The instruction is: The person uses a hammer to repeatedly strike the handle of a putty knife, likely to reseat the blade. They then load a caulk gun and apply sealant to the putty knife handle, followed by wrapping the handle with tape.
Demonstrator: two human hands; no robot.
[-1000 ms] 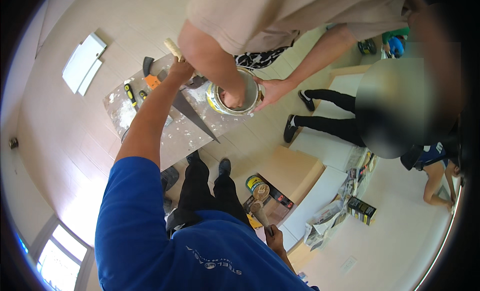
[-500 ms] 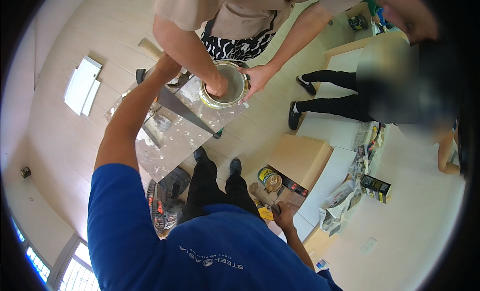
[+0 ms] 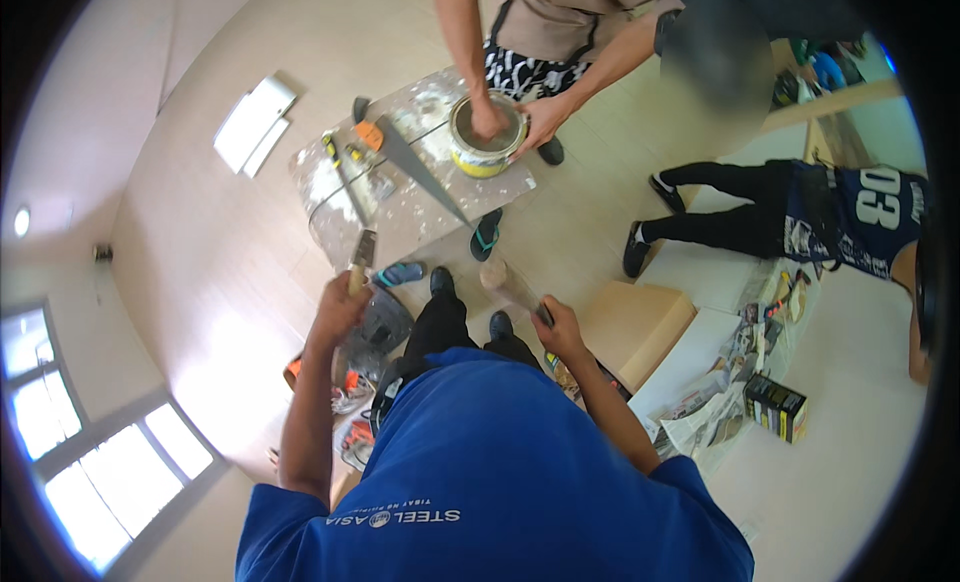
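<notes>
My left hand (image 3: 343, 308) is closed round the light handle of a putty knife (image 3: 364, 250), its broad metal blade pointing up beside the work board's near edge. In my right hand (image 3: 560, 328) is the black handle of a tool with a tan, blunt end (image 3: 497, 276); its exact kind is unclear. Ahead lies the paint-spotted board (image 3: 330, 237), bearing a handsaw (image 3: 415, 172) with an orange and black handle. At its far right a co-worker's hand (image 3: 488, 120) reaches into an open paint can (image 3: 483, 165), while the other steadies its rim.
White panels (image 3: 250, 124) lie on the floor at left. A loose sandal (image 3: 487, 234) is near the board. To my right are a cardboard box (image 3: 637, 327), crumpled newspaper (image 3: 715, 407) and a dark tin (image 3: 775, 407). Another person in dark clothes (image 3: 745, 197) is farther right.
My left hand has come back from the far side of the board and now holds the putty knife. My right hand has risen forward with its tool. The view has shifted.
</notes>
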